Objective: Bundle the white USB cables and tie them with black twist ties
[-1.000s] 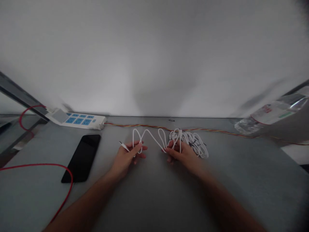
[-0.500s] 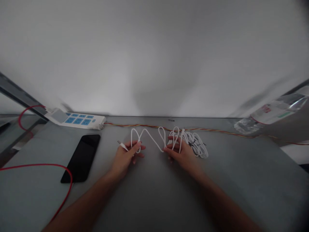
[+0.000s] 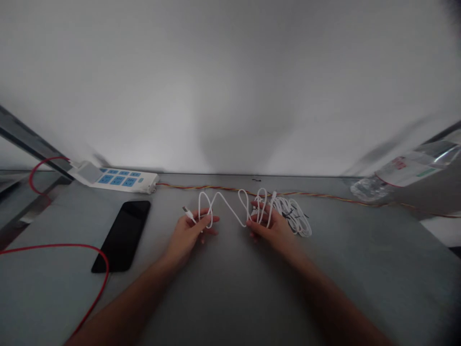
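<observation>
Between my two hands runs a white USB cable (image 3: 229,208), bent into loose loops. My left hand (image 3: 188,235) pinches one looped part, and the cable's USB plug (image 3: 188,213) sticks up and to the left of the thumb. Closed around the other loops is my right hand (image 3: 273,231), with a second white cable end (image 3: 274,195) rising above its knuckles. Just behind and to the right of that hand lies a bundle of white cables (image 3: 299,222) with dark ties. My right hand partly covers this bundle.
A black smartphone (image 3: 122,235) lies on the grey table (image 3: 360,269) at left, beside a red cable (image 3: 65,246). A white power strip (image 3: 146,184) with a plugged-in adapter (image 3: 87,172) sits at the back left. Twisted wires (image 3: 201,187) run along the wall. A plastic bottle (image 3: 406,168) lies at right.
The USB plug in my left hand has tipped more upright and shifted slightly right. Both hands still hold the white cable in nearly the same place.
</observation>
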`<state>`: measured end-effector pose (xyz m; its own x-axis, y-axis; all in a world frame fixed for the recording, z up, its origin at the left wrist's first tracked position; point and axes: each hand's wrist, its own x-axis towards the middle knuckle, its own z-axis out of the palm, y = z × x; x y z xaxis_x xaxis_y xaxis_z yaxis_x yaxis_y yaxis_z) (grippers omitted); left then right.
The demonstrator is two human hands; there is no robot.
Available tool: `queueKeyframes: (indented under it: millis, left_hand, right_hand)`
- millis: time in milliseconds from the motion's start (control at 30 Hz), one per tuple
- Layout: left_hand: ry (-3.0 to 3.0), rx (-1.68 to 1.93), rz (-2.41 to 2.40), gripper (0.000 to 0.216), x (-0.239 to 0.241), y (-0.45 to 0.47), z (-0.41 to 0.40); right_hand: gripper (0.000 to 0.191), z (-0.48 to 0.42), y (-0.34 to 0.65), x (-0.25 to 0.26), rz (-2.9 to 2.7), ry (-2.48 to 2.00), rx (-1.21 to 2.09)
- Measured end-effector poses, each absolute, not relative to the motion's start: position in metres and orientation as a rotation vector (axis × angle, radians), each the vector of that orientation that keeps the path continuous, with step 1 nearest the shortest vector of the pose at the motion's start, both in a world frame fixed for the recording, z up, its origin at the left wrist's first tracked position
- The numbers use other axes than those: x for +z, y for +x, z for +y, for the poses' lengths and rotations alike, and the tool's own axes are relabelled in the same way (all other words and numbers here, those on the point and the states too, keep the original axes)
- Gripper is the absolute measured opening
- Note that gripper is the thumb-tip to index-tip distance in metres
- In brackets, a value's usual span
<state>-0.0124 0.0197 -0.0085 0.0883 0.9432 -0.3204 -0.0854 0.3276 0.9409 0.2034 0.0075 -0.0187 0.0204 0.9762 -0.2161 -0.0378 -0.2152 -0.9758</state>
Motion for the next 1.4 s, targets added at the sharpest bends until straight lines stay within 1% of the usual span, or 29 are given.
queueKeyframes:
  millis: [267,567,733,833,1167,1400]
  left_hand:
    - [0.96,0.921,1.261,0.033,-0.008,-0.012,0.019]
    - [0.971,0.907,1.25,0.032,-0.01,-0.011,0.018]
    - [0.984,0.911,1.268,0.036,-0.011,-0.011,0.018]
    - [0.998,0.918,1.27,0.034,-0.011,-0.011,0.019]
    - [0.996,0.942,1.303,0.031,-0.012,-0.009,0.016]
    - [1.045,0.926,1.265,0.034,-0.008,-0.005,0.012]
  right_hand:
    - [0.059,0.005,0.201,-0.02,-1.107,-1.318,1.342]
    - [0.047,0.002,0.193,-0.022,-1.038,-1.318,1.418]
    - [0.047,0.002,0.193,-0.022,-0.989,-1.29,1.483]
    - [0.047,0.002,0.193,-0.024,-0.978,-1.269,1.519]
    - [0.056,-0.002,0.19,-0.024,-0.993,-1.293,1.521]
    - [0.051,-0.001,0.189,-0.027,-0.979,-1.348,1.492]
